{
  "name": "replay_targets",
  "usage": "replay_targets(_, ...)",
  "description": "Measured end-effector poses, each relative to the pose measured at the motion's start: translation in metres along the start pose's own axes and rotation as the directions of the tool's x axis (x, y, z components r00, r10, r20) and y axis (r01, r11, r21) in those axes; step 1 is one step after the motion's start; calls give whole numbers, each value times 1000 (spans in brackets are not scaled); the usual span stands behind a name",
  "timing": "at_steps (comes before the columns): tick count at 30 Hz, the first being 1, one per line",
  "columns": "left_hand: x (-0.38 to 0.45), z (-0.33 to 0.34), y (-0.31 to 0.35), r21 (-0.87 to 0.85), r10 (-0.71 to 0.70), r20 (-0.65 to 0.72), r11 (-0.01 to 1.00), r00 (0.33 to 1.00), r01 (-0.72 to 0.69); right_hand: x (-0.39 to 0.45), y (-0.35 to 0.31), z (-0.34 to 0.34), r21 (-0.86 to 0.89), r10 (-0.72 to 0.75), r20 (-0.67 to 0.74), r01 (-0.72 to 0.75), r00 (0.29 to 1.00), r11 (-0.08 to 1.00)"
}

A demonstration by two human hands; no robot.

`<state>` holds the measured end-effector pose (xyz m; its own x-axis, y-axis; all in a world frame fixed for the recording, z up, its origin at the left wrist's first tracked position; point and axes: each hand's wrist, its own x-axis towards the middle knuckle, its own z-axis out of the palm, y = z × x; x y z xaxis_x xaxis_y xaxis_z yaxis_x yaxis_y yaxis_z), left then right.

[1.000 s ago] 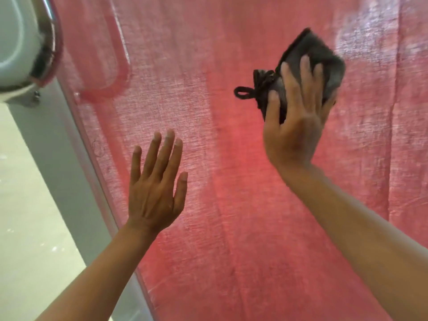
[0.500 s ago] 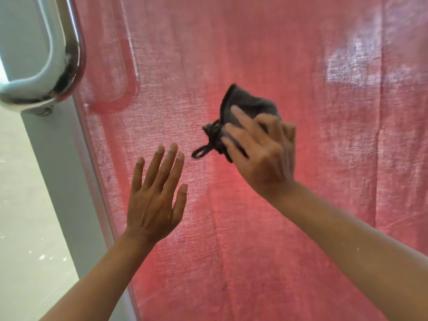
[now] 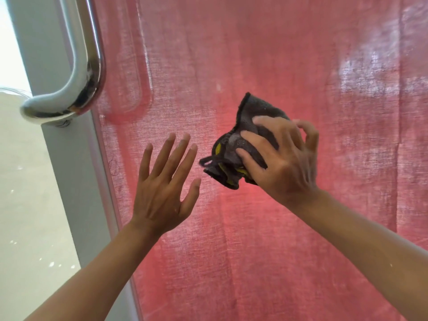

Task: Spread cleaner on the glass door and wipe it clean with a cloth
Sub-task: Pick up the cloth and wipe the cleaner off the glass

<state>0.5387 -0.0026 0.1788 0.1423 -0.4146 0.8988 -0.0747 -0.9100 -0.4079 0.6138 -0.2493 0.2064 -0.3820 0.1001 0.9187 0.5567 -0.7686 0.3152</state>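
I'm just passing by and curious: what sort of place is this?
Probably a doorway of a shop or home: a glass door with a curved chrome pull handle, a red woven curtain behind it, and pale pavement outside.

A single head-worn view looks forward, close up against the glass door (image 3: 266,54), which fills the frame from 12 to 6 o'clock. Both forearms enter from 6 o'clock. The chrome pull handle (image 3: 78,72) and grey door frame (image 3: 76,177) sit at 10 o'clock.

text: none legible | labels: none | brands: none | numbers: none | signs: none
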Motion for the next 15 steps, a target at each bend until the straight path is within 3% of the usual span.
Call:
replay_targets(3, 17, 3, -1, 4, 7, -12, 1000, 1000, -7, 1, -1, 2, 115, -85, -48, 90, 995, 989)
replay_targets(8, 21, 3, -5, -1, -7, -8, 1000, 1000, 7, -4, 15, 8, 266, -189, 99, 157, 977, 951)
replay_targets(11, 20, 3, -5, 3, -5, -11, 1000, 1000, 5, -5, 20, 1, 240, -221, 241, 162, 945, 957)
replay_targets(13, 19, 4, -5, 2, -18, -15, 1000, 1000, 18, -1, 23, 1, 171, -153, 248, 113, 957, 979)
replay_targets(15, 19, 4, -4, -6, -28, -11, 1000, 1000, 28, 10, 29, 7, 38, 54, 152, -61, 987, 997)
